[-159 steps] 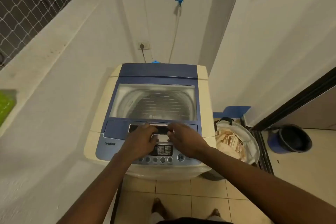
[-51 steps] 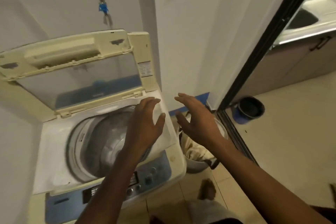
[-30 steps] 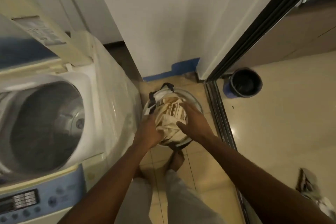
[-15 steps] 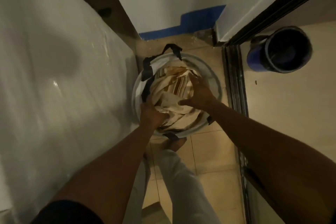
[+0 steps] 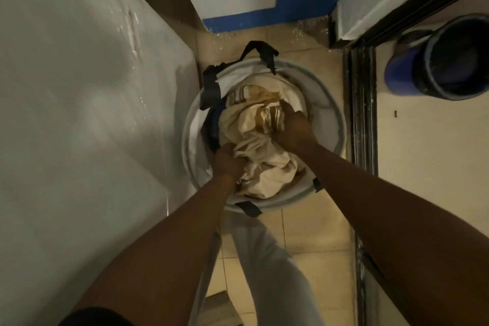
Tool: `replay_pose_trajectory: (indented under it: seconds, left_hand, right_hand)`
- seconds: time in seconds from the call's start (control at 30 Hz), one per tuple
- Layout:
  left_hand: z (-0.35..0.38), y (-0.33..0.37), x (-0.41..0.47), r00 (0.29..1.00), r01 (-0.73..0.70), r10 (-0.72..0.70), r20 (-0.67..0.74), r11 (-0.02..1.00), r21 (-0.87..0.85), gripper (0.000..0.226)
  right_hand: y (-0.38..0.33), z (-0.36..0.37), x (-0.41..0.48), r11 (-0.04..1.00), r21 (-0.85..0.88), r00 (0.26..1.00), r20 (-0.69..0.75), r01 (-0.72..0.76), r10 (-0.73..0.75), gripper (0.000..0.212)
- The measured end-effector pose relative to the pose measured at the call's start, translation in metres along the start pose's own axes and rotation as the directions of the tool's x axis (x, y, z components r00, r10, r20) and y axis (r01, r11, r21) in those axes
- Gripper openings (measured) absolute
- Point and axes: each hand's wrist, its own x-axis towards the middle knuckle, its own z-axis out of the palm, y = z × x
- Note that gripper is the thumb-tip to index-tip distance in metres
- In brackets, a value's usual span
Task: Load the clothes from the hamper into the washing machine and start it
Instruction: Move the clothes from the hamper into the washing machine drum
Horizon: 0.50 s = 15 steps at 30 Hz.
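A round white hamper with black handles stands on the tiled floor, right beside the washing machine's white side panel. Cream and brown-striped clothes fill it. My left hand grips a bunch of the cream cloth at the hamper's near left side. My right hand is dug into the pile further in, fingers curled round the striped fabric. The machine's top and drum are out of view.
A blue bucket lies on the floor at the right, beyond a dark sliding-door track. A white wall with blue tape along its base is right behind the hamper. My legs stand just below it.
The lid was lifted open, then I turned right and bent down to the hamper. Both hands went into the clothes and have now closed on the fabric.
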Motion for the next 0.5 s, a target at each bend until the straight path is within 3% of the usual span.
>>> replay_pose_trajectory:
  seconds: [0.07,0.17,0.3,0.5]
  left_hand:
    - [-0.003,0.005,-0.018,0.999,-0.013,0.010,-0.049,0.998,-0.062,0.025]
    - [-0.014,0.017,-0.053,0.994,-0.060,0.046,-0.102,0.988,-0.140,0.019]
    - [-0.029,0.031,-0.097,0.975,-0.161,0.132,-0.178,0.974,-0.160,0.023]
    - [-0.058,0.042,-0.162,0.962,-0.223,0.188,-0.197,0.959,-0.174,0.042]
  right_hand:
    - [-0.002,-0.005,-0.016,0.995,0.099,1.000,-0.008,-0.016,0.017,0.098]
    - [-0.010,-0.019,-0.042,0.982,0.189,0.998,-0.050,-0.025,0.035,0.091]
    - [-0.024,-0.040,-0.075,0.957,0.289,0.995,-0.082,-0.039,0.065,0.061]
    - [-0.034,-0.075,-0.130,0.833,0.550,0.988,-0.090,-0.059,0.129,0.053]
